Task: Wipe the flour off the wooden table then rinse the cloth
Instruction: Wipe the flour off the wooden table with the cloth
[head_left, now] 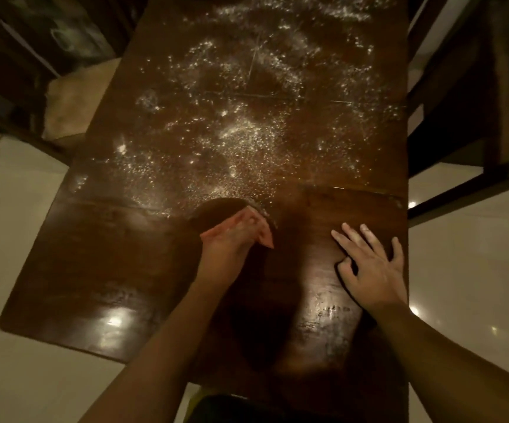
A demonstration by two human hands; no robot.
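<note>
White flour (247, 132) is scattered over the middle and far part of the dark wooden table (100, 254). The near part of the top shows dark and glossy, with little flour on it. My left hand (229, 245) presses a pink cloth (264, 230) flat on the table at the near edge of the floured patch; the hand is blurred and covers most of the cloth. My right hand (372, 264) rests on the tabletop near its right edge, fingers spread and straight, holding nothing.
A dark wooden chair (491, 123) stands at the table's right side. Another chair with a pale cushion (73, 102) stands at the left. Light floor tiles (467, 270) surround the table. A dark object (225, 407) sits at the near edge below me.
</note>
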